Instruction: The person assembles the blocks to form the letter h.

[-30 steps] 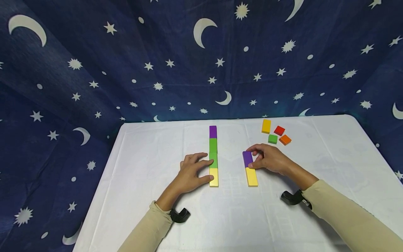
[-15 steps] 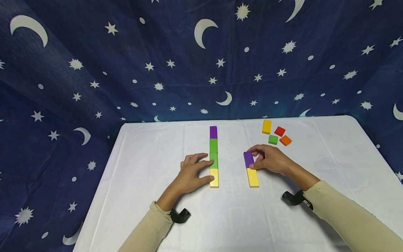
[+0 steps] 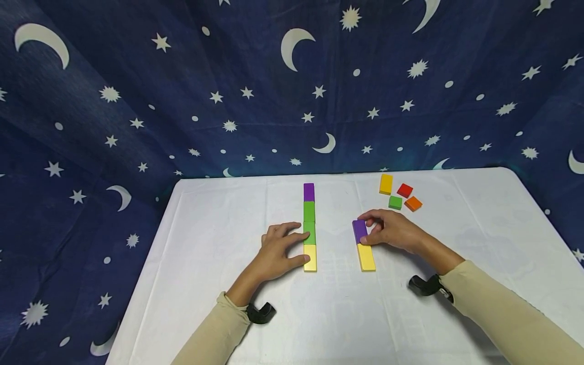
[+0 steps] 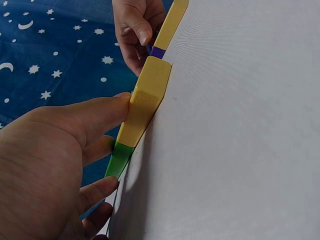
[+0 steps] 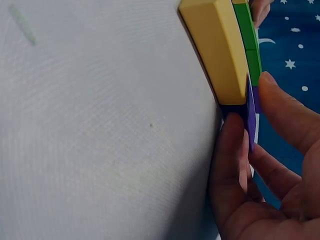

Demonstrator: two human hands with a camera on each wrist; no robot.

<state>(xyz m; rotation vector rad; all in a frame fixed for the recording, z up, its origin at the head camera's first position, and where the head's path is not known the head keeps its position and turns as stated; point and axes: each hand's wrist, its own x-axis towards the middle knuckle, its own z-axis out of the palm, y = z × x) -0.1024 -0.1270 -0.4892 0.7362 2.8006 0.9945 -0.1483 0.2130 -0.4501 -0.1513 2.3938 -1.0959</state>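
Block point(image 3: 360, 231) in deep purple, flat, oblong, smooth, right of the four-block column point(image 3: 309, 212), pinched in right-hand grip point(image 3: 393, 231), end to end with yellow block point(image 3: 366, 258). Touching the column from its left, left-hand grip point(image 3: 276, 253), relaxed and spread. Right of the column's far end, four loose blocks point(image 3: 395, 203).

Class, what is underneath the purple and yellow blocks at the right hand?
White cloth shows beside the yellow block and the purple block, which the right hand grips. Whatever lies directly beneath is covered.

Right hand point(image 5: 297, 200) on purple block point(image 5: 251, 127) — yellow block point(image 5: 220, 52) adjacent
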